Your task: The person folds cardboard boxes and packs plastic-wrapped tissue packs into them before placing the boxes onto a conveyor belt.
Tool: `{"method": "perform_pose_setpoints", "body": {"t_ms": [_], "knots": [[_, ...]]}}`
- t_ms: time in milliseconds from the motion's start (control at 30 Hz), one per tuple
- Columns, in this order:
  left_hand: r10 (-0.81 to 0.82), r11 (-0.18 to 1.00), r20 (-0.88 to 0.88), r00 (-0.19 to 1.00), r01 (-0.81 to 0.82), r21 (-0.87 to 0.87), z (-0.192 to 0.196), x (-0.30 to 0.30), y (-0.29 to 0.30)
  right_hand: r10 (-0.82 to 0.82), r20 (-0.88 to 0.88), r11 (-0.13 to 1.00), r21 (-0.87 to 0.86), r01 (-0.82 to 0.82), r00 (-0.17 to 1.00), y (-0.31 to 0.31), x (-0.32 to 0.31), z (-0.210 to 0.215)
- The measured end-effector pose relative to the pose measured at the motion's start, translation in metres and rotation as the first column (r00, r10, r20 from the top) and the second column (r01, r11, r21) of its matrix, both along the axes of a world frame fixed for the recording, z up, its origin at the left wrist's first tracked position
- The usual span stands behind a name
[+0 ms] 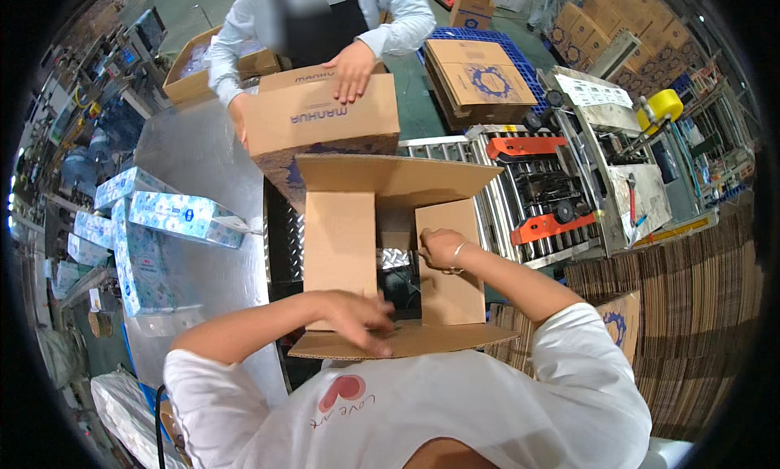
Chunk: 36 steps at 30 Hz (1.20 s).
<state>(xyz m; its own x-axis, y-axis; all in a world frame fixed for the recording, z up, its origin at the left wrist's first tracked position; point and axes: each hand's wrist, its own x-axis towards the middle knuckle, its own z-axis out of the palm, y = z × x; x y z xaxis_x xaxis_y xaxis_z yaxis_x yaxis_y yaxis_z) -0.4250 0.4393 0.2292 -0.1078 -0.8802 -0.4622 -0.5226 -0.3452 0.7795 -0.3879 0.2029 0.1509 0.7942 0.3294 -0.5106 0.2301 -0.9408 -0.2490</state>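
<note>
An open cardboard box point(340, 241) stands in front of me, its flaps spread and dark gaps showing between them. My right hand point(443, 250), with a bracelet at the wrist, curls its fingers over the inner edge of the right flap. Over the near left corner, my left hand point(357, 319) has its fingers stretched apart, slightly blurred, close to the near flap point(414, 339); nothing shows in it. Just beyond, a co-worker's hands rest on another cardboard box point(321, 119), one on top and one at its left side.
Blue-and-white packages point(183, 213) lie on the metal table point(195, 144) to the left. A roller conveyor point(443, 149) with orange-sided machinery point(528, 148) runs right. Flattened cartons point(682, 306) are stacked at lower right. More boxes point(479, 71) sit on a blue pallet point(520, 50).
</note>
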Motion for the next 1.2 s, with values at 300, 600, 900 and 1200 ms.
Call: {"method": "perform_pose_setpoints", "body": {"t_ms": [300, 600, 900, 1200], "knots": [[0.685, 0.622, 0.664, 0.301, -0.715, -0.318, -0.054, 0.036, 0.068, 0.013, 0.758, 0.900, 0.275, -0.338, 0.652, 0.094, 0.090, 0.110], [0.902, -0.071, 0.361, -0.238, -0.905, -0.419, -0.090, 0.014, 0.032, -0.094, 0.584, 0.783, 0.544, -0.302, 0.807, -0.012, 0.040, 0.022], [0.764, 0.055, 0.552, -0.335, -0.817, -0.573, -0.108, 0.050, 0.211, -0.758, -0.498, 0.276, 0.342, 0.898, 0.422, -0.092, -0.015, -0.271], [0.755, 0.087, 0.536, -0.377, -0.753, -0.652, -0.118, 0.070, 0.171, -0.744, -0.505, 0.034, 0.626, 0.779, 0.438, -0.159, 0.004, -0.137]]}}
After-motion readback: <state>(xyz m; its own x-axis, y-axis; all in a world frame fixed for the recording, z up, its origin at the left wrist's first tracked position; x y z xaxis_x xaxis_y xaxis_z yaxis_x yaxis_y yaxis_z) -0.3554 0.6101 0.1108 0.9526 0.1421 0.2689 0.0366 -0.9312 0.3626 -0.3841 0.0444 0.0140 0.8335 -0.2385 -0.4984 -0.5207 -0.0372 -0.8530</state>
